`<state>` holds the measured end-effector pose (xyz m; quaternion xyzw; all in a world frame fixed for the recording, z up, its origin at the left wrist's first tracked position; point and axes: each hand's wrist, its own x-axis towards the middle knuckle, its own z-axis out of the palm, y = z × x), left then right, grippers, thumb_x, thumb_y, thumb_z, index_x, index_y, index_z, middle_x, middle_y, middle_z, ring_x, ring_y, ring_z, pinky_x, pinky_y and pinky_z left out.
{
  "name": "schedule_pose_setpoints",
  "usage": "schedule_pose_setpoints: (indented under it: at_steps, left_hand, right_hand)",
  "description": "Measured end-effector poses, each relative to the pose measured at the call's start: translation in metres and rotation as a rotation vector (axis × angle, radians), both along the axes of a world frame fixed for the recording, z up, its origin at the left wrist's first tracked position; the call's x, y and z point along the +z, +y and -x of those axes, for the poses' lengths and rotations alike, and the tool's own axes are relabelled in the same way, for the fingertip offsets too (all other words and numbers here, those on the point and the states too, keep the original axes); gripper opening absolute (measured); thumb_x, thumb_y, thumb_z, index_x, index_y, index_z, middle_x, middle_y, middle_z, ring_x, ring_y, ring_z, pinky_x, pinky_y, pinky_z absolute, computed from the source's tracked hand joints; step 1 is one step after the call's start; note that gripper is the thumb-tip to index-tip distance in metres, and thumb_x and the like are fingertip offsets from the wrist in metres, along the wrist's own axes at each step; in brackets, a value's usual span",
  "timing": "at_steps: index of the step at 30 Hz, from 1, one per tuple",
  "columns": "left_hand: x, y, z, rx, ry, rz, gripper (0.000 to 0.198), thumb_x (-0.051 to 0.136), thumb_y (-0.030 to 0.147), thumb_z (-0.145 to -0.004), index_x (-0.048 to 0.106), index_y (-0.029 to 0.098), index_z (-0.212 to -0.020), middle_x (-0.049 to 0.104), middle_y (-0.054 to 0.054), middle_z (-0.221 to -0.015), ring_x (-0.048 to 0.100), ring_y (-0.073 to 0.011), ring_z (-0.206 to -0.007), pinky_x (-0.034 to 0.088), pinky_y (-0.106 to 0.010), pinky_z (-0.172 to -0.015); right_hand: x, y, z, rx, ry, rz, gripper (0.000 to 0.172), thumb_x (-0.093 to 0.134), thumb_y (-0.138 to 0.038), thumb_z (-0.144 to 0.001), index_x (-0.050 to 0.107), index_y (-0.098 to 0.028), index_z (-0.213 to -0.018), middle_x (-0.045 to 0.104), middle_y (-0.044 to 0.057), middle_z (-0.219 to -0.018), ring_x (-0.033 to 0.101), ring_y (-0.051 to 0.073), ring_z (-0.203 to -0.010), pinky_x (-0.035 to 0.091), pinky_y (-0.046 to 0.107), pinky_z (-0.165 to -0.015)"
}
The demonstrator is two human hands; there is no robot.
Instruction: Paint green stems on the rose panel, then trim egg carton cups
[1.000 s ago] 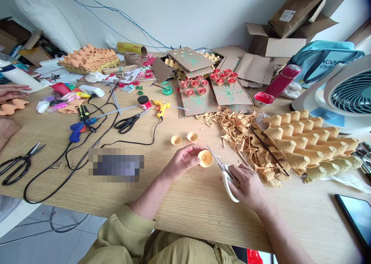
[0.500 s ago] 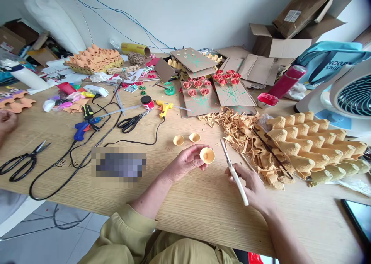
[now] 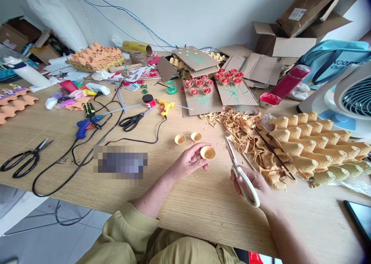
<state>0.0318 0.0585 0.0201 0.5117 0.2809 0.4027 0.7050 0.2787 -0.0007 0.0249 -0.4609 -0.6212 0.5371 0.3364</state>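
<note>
Between the thumb and fingers of my left hand (image 3: 189, 162) is a small yellow egg-carton cup (image 3: 208, 153), its round opening tilted up toward me. My right hand (image 3: 255, 184) is closed around the white handles of a pair of scissors (image 3: 234, 155), whose blades point away from me and look nearly closed. The blades are apart from the cup, to its right. Just beyond my left hand, two similar cut cups, one on the left (image 3: 180, 139) and one on the right (image 3: 196, 136), rest on the table.
Carton scraps (image 3: 246, 136) and stacked egg trays (image 3: 313, 144) lie to the right. Cardboard panels with red flowers (image 3: 199, 101) are behind. A yellow glue gun (image 3: 166, 106), a blue glue gun (image 3: 84, 128) with cords, and black scissors (image 3: 29, 157) lie left. A phone (image 3: 359, 217) sits at right.
My right hand has turned the scissors so their handle loops show more. The cup in my left hand is tipped slightly differently. The other person's hand at the left edge has left view.
</note>
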Motion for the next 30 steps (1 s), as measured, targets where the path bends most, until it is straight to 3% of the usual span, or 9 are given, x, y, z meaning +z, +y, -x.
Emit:
schedule_pose_setpoints:
  at_steps: [4,7,11,15,19,25,30]
  left_hand:
    - [0.001,-0.001,0.0,-0.006,0.011,-0.002,0.059,0.078,0.035,-0.08,0.054,0.019,-0.132,0.057,-0.007,-0.108,0.059,-0.0126,-0.082,0.052,-0.026,-0.072]
    - [-0.002,0.0,-0.001,0.067,0.11,-0.063,0.061,0.083,0.033,-0.073,0.055,0.021,-0.126,0.057,-0.007,-0.113,0.057,-0.0142,-0.088,0.052,-0.026,-0.076]
    - [-0.006,0.001,-0.003,0.147,0.284,-0.203,0.048,0.077,0.031,-0.078,0.055,0.019,-0.119,0.06,-0.005,-0.106,0.059,-0.0157,-0.088,0.053,-0.028,-0.078]
    - [-0.009,0.002,-0.001,0.194,0.499,-0.422,0.037,0.07,0.025,-0.083,0.06,0.019,-0.118,0.06,-0.009,-0.113,0.061,-0.0184,-0.091,0.053,-0.028,-0.075]
    - [-0.012,0.0,0.003,0.167,0.693,-0.579,0.041,0.07,0.02,-0.084,0.06,0.022,-0.124,0.063,-0.009,-0.116,0.061,-0.0235,-0.104,0.052,-0.037,-0.091]
    - [-0.015,-0.003,0.008,0.121,0.858,-0.641,0.044,0.066,0.016,-0.086,0.057,0.023,-0.128,0.063,-0.01,-0.122,0.057,-0.0283,-0.117,0.046,-0.047,-0.103]
    - [-0.015,-0.004,0.01,0.128,0.897,-0.645,0.056,0.076,0.021,-0.08,0.054,0.024,-0.131,0.059,-0.01,-0.126,0.055,-0.0301,-0.121,0.044,-0.049,-0.106]
  right_hand:
    - [-0.002,0.0,-0.001,0.004,0.045,-0.012,0.045,0.052,-0.064,-0.091,0.059,-0.02,-0.085,0.056,0.0,-0.06,0.05,0.015,-0.053,0.04,0.028,-0.051]
    - [-0.001,0.001,-0.001,0.009,0.065,-0.03,0.048,0.047,-0.066,-0.093,0.06,-0.02,-0.094,0.059,0.002,-0.066,0.053,0.016,-0.057,0.043,0.03,-0.054]
    - [-0.002,0.002,0.0,-0.08,0.009,-0.021,0.044,0.05,-0.063,-0.093,0.059,-0.02,-0.088,0.054,0.0,-0.06,0.049,0.014,-0.053,0.038,0.028,-0.051]
    - [-0.004,0.002,-0.001,-0.126,-0.039,-0.053,0.043,0.052,-0.062,-0.092,0.059,-0.02,-0.084,0.054,-0.001,-0.061,0.048,0.014,-0.055,0.039,0.028,-0.054]
    - [-0.004,0.001,-0.004,-0.138,-0.062,-0.048,0.041,0.053,-0.061,-0.093,0.059,-0.021,-0.085,0.055,-0.001,-0.062,0.049,0.015,-0.057,0.039,0.028,-0.054]
    - [-0.012,0.002,-0.01,-0.082,0.151,0.13,0.049,0.044,-0.066,-0.094,0.06,-0.021,-0.096,0.059,0.003,-0.065,0.053,0.017,-0.052,0.042,0.031,-0.048]
    - [-0.011,0.004,-0.007,-0.204,0.24,0.183,0.047,0.042,-0.067,-0.093,0.058,-0.023,-0.087,0.05,-0.001,-0.056,0.044,0.015,-0.045,0.035,0.03,-0.042]
